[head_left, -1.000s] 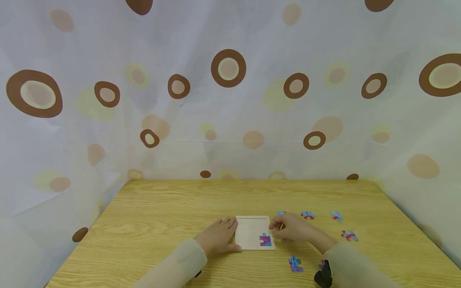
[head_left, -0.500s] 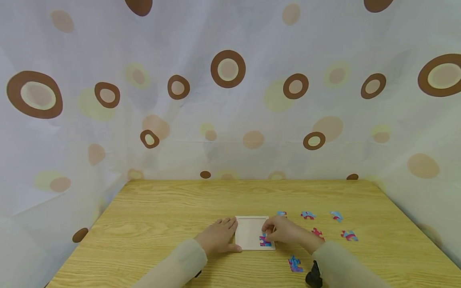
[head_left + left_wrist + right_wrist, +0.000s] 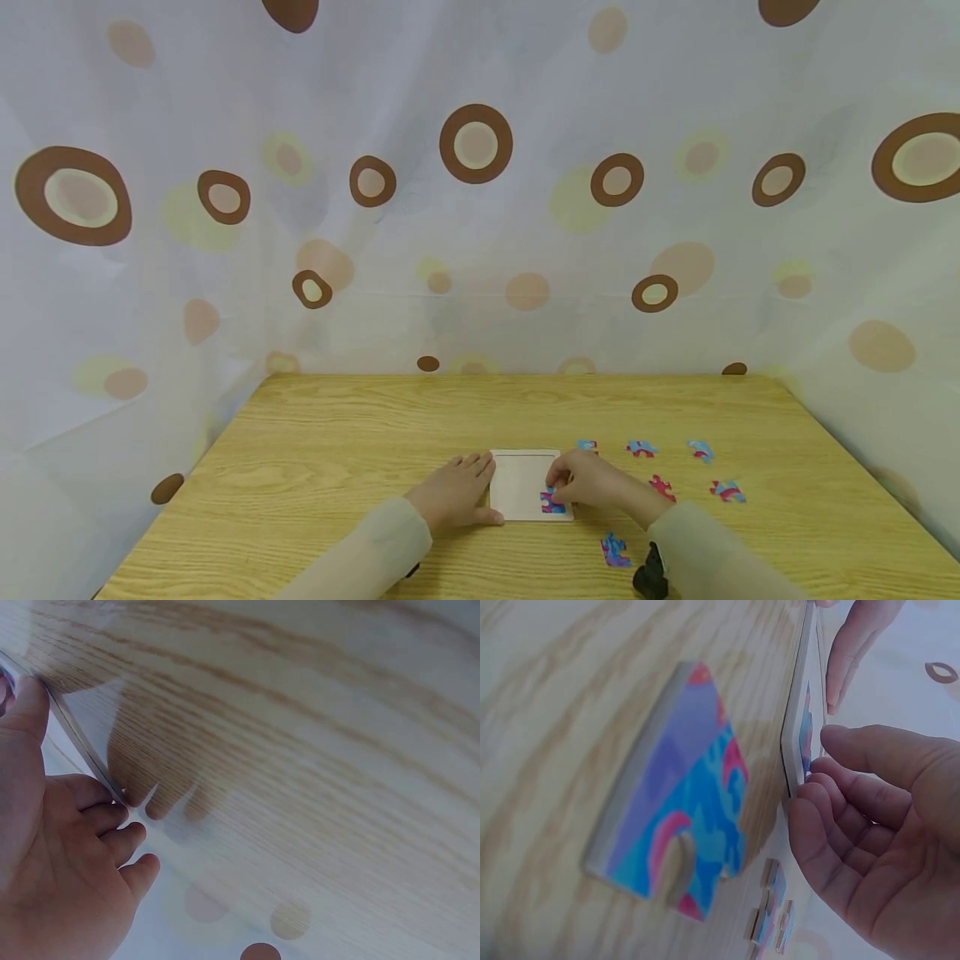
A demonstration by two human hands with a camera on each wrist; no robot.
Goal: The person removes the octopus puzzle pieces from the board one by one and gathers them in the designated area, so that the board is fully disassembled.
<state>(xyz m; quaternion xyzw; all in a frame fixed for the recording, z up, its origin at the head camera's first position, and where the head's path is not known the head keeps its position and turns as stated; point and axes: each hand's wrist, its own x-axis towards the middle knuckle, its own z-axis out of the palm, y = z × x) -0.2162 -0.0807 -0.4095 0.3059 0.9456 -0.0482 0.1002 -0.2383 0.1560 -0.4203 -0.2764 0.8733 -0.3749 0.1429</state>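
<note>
A shallow white puzzle tray (image 3: 517, 479) lies on the wooden table. In its near right corner sits a pink and blue jigsaw piece (image 3: 551, 507). My left hand (image 3: 453, 492) rests flat along the tray's left side, fingers straight and thumb at the near left corner. In the left wrist view, the left hand's fingertips (image 3: 135, 834) meet the tray's edge. My right hand (image 3: 592, 479) reaches over the right rim, its curled fingers and thumb pinching the corner piece. The right wrist view shows the right hand's thumb (image 3: 855, 746) beside this piece, whose contact is partly hidden.
Loose jigsaw pieces lie right of the tray: a blue-purple piece (image 3: 615, 550) nearest me, a red piece (image 3: 661, 487) by the right wrist, and several farther off, including a blue-red piece (image 3: 727, 491). A patterned curtain (image 3: 480, 250) surrounds the table.
My right hand has moved left from beside the tray to the corner piece, uncovering the red piece. During the last half second it hardly moves. The left hand stays in place.
</note>
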